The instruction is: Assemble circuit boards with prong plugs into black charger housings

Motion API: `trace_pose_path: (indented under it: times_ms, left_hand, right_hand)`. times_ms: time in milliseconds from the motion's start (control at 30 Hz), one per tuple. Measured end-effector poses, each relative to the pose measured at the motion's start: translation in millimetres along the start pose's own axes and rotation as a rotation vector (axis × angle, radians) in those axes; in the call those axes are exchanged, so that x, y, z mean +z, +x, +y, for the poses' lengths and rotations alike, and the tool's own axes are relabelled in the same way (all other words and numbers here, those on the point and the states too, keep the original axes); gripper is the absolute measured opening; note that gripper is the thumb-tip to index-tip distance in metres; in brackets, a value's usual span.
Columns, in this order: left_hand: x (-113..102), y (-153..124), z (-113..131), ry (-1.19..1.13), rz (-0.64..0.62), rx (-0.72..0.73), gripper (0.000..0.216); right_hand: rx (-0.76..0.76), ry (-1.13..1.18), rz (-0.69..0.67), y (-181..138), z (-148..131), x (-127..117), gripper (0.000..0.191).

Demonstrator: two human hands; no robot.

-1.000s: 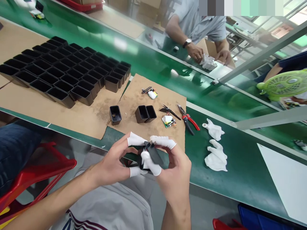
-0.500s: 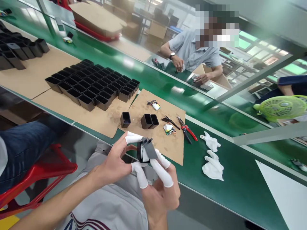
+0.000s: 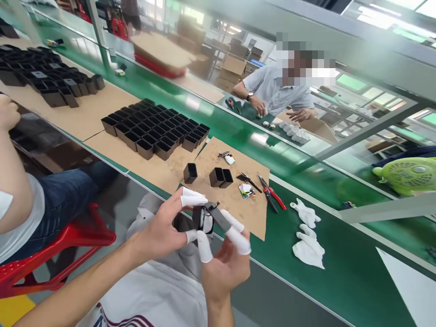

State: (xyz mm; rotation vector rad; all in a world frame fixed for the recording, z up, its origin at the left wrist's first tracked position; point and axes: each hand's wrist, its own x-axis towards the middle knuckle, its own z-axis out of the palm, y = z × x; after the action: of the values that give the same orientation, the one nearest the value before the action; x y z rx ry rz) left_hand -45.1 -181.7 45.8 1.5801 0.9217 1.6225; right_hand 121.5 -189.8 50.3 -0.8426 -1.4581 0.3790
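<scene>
Both my hands wear white finger cots and hold a small black plastic housing [image 3: 204, 218] over my lap, just before the table edge. My left hand [image 3: 165, 229] pinches the housing from the left. My right hand [image 3: 226, 259] supports it from below, its fingers around a flat black lid [image 3: 220, 217] set at an angle on the housing. A white part shows inside the housing. On the brown cardboard sheet [image 3: 252, 213] beyond lie three loose black housings [image 3: 221, 177], a small circuit board [image 3: 245, 190], black tweezers [image 3: 248, 180] and red-handled cutters [image 3: 272, 197].
A block of several black housings [image 3: 156, 131] stands on cardboard at the left, another block [image 3: 44, 81] farther left. White gloves [image 3: 308, 236] lie on the green belt [image 3: 340, 272]. A person [image 3: 279, 91] works across the belt. Another person's leg and a red stool [image 3: 68, 236] are at my left. A green fan [image 3: 408, 175] sits at the right.
The view has tilted upward and both hands kept the housing. My right fingers slid from on top of the housing to beneath it, and the lid now sticks out to the right.
</scene>
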Motion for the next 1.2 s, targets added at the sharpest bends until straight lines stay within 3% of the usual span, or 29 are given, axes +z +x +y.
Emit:
trace_pose_path:
  times_ms: [100,200,267,333,467,600,767,867,1000,1200]
  left_hand:
    - [-7,6,5,0.066,-0.046,0.019,0.062]
    - [-11,16,9,0.071,-0.09,0.013,0.058]
    - [-12,26,10,0.014,-0.114,-0.017,0.062]
    - [-12,40,8,-0.069,-0.129,-0.027,0.066]
    - [-7,83,3,-0.159,-0.168,0.013,0.068]
    - [5,147,4,-0.185,-0.236,0.115,0.066]
    - [19,233,21,-0.184,-0.331,0.287,0.07]
    - [26,270,30,-0.194,-0.379,0.352,0.071]
    - [37,296,26,-0.194,-0.381,0.389,0.068]
    - [46,299,-11,-0.233,-0.327,0.304,0.07]
  right_hand:
    - [0.264,0.141,0.01,27,-6,5,0.067]
    - [0.319,0.146,-0.083,56,-9,3,0.045]
    - [0.283,0.126,-0.142,72,-10,-1,0.02]
    - [0.246,0.119,-0.19,87,-11,-4,0.009]
    - [0.165,0.141,-0.193,119,-9,-10,0.011]
    - [0.074,0.173,-0.149,168,-4,-17,0.013]
    - [-0.071,0.157,-0.137,240,-2,-31,0.01]
    - [-0.129,0.133,-0.141,273,1,-35,0.011]
    - [-0.175,0.125,-0.093,295,13,-34,0.01]
    - [-0.12,0.159,-0.101,294,43,-26,0.013]
